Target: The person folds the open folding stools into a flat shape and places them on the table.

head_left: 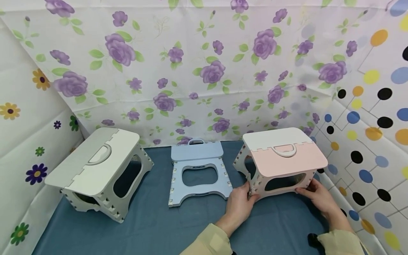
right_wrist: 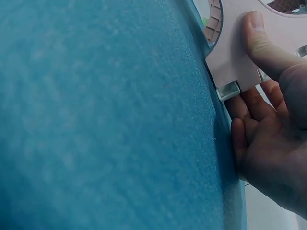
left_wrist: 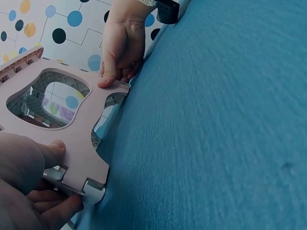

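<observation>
A pink and white folding step stool stands unfolded at the right of the cloth in the head view, its white handle on top. My left hand grips the front left leg, thumb on the pink face and fingers curled behind the edge, as the left wrist view shows. On the opposite side my right hand holds the front right leg the same way. In the right wrist view its thumb presses the pink panel while the other fingers lie behind the leg, low by the cloth.
A blue folding stool lies folded flat in the middle, close to my left hand. At the left stands a grey and white folding stool, unfolded. Flowered sheeting rises behind the blue cloth; dotted sheeting borders the right.
</observation>
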